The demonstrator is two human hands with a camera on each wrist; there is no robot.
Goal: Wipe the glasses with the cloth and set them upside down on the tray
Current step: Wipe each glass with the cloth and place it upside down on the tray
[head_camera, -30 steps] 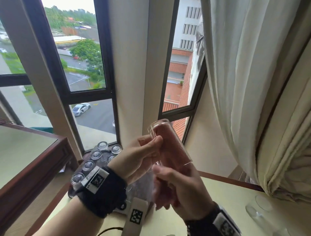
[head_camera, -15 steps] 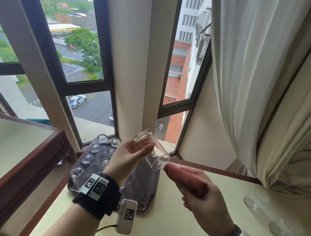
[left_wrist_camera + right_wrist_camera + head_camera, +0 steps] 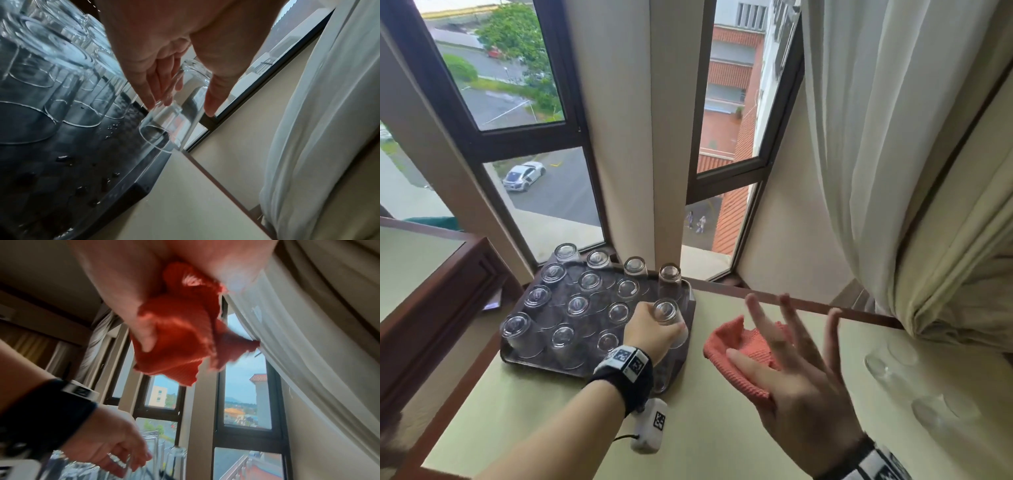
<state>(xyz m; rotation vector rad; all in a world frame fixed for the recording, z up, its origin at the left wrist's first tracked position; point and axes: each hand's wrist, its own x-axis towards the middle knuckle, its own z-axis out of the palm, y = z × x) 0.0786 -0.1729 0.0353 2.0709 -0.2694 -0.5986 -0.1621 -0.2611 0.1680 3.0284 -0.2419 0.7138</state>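
Note:
My left hand [image 3: 657, 329] grips a clear glass [image 3: 666, 311] upside down at the right edge of the dark tray [image 3: 674, 370]. In the left wrist view the fingers [image 3: 156, 87] and thumb wrap the glass [image 3: 170, 123], whose rim is at the tray [image 3: 82, 170] near its edge. I cannot tell whether the rim touches. My right hand [image 3: 774, 346] hovers over the table right of the tray, fingers spread straight. Its thumb [image 3: 144, 337] pins the orange cloth [image 3: 176, 340] against the palm, and the cloth [image 3: 736, 346] hangs below.
Several glasses [image 3: 578, 305] stand upside down in rows on the tray. More clear glasses [image 3: 893, 366] lie on the table at the right, below a white curtain [image 3: 893, 171]. A wooden side table [image 3: 431, 274] stands to the left. Windows lie behind the tray.
The right hand drew the cloth out of the glass and moved right, spreading its fingers. The left hand turned the glass upside down and lowered it to the tray's right edge.

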